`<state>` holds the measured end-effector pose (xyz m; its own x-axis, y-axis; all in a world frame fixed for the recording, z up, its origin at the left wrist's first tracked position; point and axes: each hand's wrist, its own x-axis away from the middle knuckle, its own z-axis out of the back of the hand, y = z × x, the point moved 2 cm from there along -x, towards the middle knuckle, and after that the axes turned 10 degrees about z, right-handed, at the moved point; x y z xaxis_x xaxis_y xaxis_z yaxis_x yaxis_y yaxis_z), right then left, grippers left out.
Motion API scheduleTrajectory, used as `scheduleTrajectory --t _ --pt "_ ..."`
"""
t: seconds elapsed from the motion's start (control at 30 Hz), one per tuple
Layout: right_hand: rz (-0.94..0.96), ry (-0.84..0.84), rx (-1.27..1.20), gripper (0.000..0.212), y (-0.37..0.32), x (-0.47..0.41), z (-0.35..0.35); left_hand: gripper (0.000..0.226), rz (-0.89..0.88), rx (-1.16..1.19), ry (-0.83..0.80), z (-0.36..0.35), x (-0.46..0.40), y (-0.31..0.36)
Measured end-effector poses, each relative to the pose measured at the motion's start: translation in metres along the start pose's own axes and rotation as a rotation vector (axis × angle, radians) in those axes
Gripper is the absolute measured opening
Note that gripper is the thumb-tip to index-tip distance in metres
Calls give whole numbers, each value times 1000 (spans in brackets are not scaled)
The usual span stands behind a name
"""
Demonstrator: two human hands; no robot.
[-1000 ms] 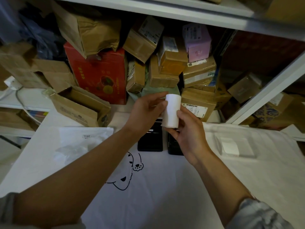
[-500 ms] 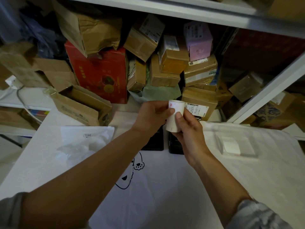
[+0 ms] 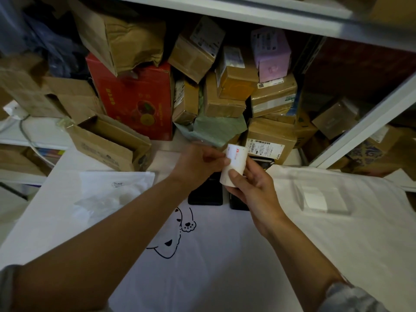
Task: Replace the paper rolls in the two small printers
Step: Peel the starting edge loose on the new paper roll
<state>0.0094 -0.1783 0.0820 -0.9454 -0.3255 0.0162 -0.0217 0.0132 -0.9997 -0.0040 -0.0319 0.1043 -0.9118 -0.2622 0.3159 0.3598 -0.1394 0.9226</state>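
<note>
While both hands work just above frame centre, the paper roll [image 3: 234,165] is held in the air over the 2 black printers [image 3: 206,192], which sit side by side on the worktop [image 3: 225,278] and are partly hidden by the wrists. The right hand [image 3: 254,190] grasps the lower part of the roll, thumb across its front, which steadies it. The left hand [image 3: 198,164] pinches at the roll's upper left edge, next to a small red printed mark; this is judged to be the sticker or free end being picked loose before loading. The red characters are too small to read.

A second roll in clear wrap [image 3: 315,200] lies right of centre on the worktop, within reach, probably for the other printer. A white plastic bag [image 3: 117,190] at centre left bears a small oval logo, illegible. Behind the roll, a cardboard box [image 3: 270,143] carries a barcode shipping label; its digits cannot be read reliably. A red carton [image 3: 135,97] at upper left shows yellow characters and fruit artwork.
</note>
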Motion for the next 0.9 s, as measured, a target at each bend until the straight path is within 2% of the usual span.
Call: scheduleTrajectory --t 0.13,0.4,0.5,0.6,0.7,0.77,0.9 --pt "-85 -2 -32 49 13 -3 -1 31 86 -24 -4 0 -6 -15" --pt "-189 30 -61 44 53 -1 -2 17 184 33 19 -10 -19 -60" --pt "-163 5 20 46 65 1 0 15 237 80 5 -14 -21 -81" --pt "-142 27 72 46 72 3 5 15 290 168 -90 -18 -21 -90" --pt "-111 16 66 46 74 4 6 31 304 241 -230 -21 -23 -91" --pt "-56 38 95 46 71 3 4 35 290 323 -293 -24 -24 -89" --pt "81 181 275 41 65 0 5 42 164 351 -300 -25 -25 -88"
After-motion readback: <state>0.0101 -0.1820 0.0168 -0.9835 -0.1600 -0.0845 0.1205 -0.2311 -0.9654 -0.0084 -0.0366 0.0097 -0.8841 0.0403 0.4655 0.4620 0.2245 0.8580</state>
